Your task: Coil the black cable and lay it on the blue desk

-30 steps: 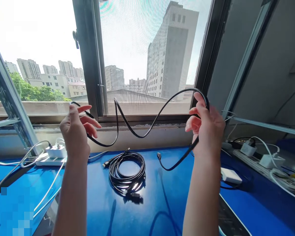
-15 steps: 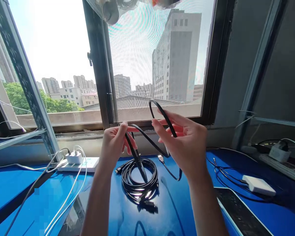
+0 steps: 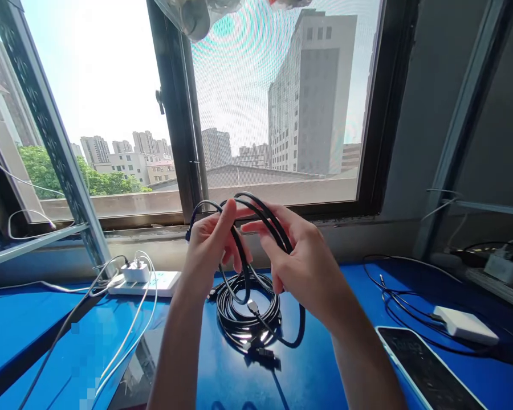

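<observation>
Both my hands are raised close together above a blue table (image 3: 320, 370). My left hand (image 3: 211, 247) and my right hand (image 3: 301, 262) both grip a black cable (image 3: 265, 213), which loops over my fingers in two arcs. Its lower part hangs down past my right palm, and a plug end (image 3: 252, 307) dangles between my hands. Directly below, a coiled bundle of black cable (image 3: 243, 316) lies flat on the table.
A white power strip (image 3: 147, 280) with a charger and white leads sits at the left by the window sill. A phone (image 3: 427, 370) lies face up at the lower right, beside a white adapter (image 3: 465, 324) with thin black wires. A metal rack leg (image 3: 55, 142) stands left.
My hands, spread wide a second ago with the cable stretched between them, have come together. The cable is now folded into loops over my fingers, and the view has shifted slightly left.
</observation>
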A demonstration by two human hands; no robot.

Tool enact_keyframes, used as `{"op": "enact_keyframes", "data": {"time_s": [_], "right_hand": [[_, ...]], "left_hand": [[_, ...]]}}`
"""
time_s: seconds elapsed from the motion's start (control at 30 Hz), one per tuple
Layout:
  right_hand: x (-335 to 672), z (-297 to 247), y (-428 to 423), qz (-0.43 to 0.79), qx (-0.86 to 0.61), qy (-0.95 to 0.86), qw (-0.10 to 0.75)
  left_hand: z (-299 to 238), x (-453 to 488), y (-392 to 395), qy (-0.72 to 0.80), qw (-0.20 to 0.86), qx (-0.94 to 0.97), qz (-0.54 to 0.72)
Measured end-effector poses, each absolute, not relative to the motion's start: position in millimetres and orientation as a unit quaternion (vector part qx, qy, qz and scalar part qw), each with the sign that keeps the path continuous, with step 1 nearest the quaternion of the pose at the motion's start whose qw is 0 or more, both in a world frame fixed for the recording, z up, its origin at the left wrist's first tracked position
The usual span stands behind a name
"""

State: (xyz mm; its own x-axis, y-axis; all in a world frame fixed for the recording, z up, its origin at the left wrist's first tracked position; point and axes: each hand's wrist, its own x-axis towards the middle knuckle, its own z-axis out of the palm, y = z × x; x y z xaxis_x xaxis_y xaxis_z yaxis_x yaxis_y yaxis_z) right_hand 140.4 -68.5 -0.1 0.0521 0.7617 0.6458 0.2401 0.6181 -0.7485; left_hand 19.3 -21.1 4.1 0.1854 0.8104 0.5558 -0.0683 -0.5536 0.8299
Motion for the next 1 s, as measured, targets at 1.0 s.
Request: {"op": "enact_keyframes", "data": {"time_s": [1.0], "right_hand": [[162,-2,-76,-0.145,-0.446,-0.618,0.632]], "left_hand": [[5,15,-25,0.258,0.262,0.675,0.640]]}}
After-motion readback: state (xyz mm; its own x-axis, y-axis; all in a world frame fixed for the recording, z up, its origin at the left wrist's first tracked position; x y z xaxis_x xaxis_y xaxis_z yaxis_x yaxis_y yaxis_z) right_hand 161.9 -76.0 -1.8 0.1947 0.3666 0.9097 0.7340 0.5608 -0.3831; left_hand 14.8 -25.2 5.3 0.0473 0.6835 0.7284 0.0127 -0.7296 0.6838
